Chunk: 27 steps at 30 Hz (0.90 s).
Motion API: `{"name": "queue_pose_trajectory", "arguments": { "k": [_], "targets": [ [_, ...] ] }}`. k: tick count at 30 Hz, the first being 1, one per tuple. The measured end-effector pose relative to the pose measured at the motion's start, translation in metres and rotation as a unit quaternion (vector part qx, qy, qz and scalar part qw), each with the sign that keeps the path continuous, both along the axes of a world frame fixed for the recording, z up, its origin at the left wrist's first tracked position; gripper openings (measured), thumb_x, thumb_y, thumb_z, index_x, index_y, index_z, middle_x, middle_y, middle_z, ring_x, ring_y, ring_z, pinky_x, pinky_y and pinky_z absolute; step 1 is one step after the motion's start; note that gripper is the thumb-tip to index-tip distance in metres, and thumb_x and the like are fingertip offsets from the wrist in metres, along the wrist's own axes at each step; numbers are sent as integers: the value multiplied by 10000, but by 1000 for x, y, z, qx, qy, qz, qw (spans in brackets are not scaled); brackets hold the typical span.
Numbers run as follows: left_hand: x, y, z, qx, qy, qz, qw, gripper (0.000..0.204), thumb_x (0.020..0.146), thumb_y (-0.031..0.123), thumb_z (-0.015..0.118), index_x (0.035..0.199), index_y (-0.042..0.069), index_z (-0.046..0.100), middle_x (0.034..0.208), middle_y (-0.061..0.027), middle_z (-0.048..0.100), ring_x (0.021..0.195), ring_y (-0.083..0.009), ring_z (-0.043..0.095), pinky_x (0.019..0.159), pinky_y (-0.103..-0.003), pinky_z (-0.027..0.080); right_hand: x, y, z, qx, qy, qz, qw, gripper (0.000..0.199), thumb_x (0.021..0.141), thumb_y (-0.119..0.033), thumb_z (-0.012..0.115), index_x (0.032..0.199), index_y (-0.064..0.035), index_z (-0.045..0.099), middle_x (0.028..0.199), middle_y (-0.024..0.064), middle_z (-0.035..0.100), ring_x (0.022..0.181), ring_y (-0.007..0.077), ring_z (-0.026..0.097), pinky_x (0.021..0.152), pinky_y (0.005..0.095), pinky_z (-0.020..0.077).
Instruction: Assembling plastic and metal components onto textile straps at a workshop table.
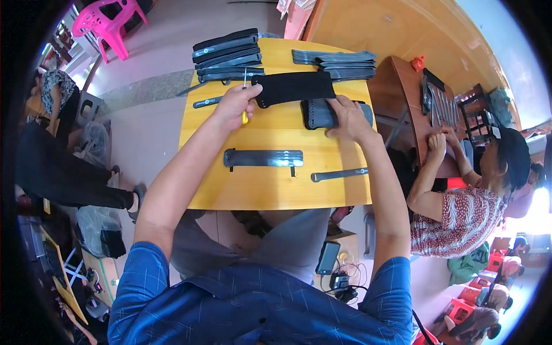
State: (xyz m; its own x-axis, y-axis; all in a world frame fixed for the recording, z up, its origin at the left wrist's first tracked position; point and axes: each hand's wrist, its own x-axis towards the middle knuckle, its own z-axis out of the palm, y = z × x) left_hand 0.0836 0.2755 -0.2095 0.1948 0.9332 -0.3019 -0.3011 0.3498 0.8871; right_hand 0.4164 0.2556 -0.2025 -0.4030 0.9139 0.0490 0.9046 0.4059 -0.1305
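My left hand (pixel 236 108) is closed on the left end of a flat black fabric band (pixel 296 89), the thumb lying on its corner beside a row of small holes. A tool with a yellow handle (pixel 245 118) and a thin metal shaft is also in that hand; its exact kind is unclear. My right hand (pixel 352 121) has its thumb and fingers spread over a stack of dark grey bands (pixel 319 114). Its fingertips are at the black band's lower right corner. Nearer me lies a dark band (pixel 261 158) with two short tabs, and a narrow strap (pixel 339 175) is to its right.
Piles of black bands (pixel 227 52) and grey straps (pixel 339 64) stand at the far side of the yellow table (pixel 247 192). Another strap (pixel 207 102) sticks out past the left edge. At right, a person (pixel 460 213) works at a brown table (pixel 408 86). A pink chair (pixel 112 26) stands far left.
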Motion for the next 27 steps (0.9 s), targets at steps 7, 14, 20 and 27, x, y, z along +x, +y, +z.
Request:
{"name": "queue_pose_trajectory", "arguments": {
  "k": [7,14,20,27],
  "targets": [
    [3,6,-3,-24,-15,7,1000,155,996,216,683,947,126,567,684,42,499,503,-64,466,442,-247,384,9,17,4,-65,31,4,997,909,599,-217,916,1418,-113,533,1459,137,542,1399,334,475,1163,539,364],
    [21,5,3,-13,-30,-2,999,137,992,207,684,953,122,584,699,38,516,509,-67,470,444,-247,383,36,0,-7,6,66,-49,997,999,626,-204,927,1493,-47,456,1534,225,450,1452,384,409,1205,450,341],
    [60,6,3,12,1,-55,998,173,969,220,706,927,86,605,706,22,529,518,-84,482,444,-276,400,115,2,-52,-16,388,-231,892,744,847,-117,779,1502,11,452,1513,229,512,1429,322,476,1187,370,366],
    [115,23,-8,7,-7,-106,994,178,959,214,707,941,81,591,691,7,503,539,-101,486,450,-302,398,90,3,-26,155,473,-289,818,422,1038,-213,572,1393,14,561,1381,185,626,1292,265,591,1097,375,445]
  ]
}}
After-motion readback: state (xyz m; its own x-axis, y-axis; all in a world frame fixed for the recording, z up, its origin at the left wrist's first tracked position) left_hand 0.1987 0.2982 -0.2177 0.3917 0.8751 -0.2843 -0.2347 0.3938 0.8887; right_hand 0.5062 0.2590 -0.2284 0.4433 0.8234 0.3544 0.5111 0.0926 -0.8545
